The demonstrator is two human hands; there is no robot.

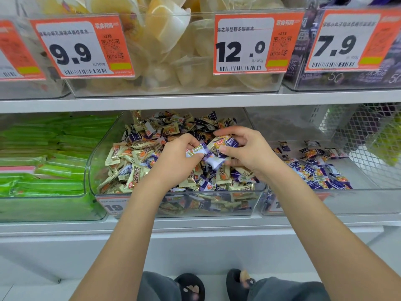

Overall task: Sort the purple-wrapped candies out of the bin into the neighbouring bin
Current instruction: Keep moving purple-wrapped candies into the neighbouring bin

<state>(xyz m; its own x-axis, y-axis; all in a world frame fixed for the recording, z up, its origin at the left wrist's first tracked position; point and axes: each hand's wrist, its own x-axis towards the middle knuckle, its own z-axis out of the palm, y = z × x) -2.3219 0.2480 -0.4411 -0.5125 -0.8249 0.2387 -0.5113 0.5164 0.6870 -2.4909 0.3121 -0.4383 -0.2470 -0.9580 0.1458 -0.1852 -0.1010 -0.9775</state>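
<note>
There is just one camera, and it sits on my head. It looks forward and down at the shop shelf (195, 101) in front of me. It is close, so the clear bins fill most of the view. My left hand (178, 157) and right hand (245, 148) are in the middle. At the bottom it sees my feet (191, 287).

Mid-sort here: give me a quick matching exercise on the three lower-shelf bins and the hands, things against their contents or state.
Things:
1. middle bin
2. right bin
3. left bin
4. right hand

States:
A. green packs
B. mixed gold and purple candies
C. grips purple-wrapped candies
D. only purple-wrapped candies, thin layer

Pairs: 1-B, 2-D, 3-A, 4-C
</note>
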